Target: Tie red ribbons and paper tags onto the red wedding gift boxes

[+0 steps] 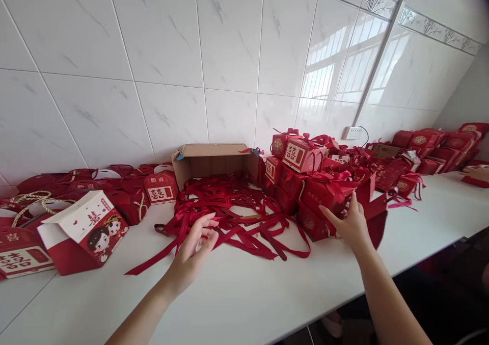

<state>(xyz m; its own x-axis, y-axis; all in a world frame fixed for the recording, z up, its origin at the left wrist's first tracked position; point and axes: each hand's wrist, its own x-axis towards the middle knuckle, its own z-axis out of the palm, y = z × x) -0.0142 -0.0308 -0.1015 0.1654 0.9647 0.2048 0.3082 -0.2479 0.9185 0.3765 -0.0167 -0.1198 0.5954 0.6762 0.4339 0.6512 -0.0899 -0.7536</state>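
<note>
Right hand (353,228) is standing at the near end of the stack, by a ribboned red box (314,196); step looks like handling that box. Doing it well probably means going light on the card walls, squaring it over the lower box (311,223), and keeping fingers out of the bow (341,188). Pushing sideways could be risking the stack. Left hand (194,245) would be useful for steadying. Loose ribbons (225,194) are sprawling over the white counter (237,304), so tails might be snagging.

Finger state: right thumb and index are standing wide apart, other fingers partly hidden, can't tell if they're gripping. Left fingers are forming a loose curl, thumb apart, holding nothing visible.

Position: box is sitting just beyond the right thumb and index, thumb near its lower front, fingertips near the bow, contact unclear. Left hand is sitting well apart from it, ribbons lying between
</note>
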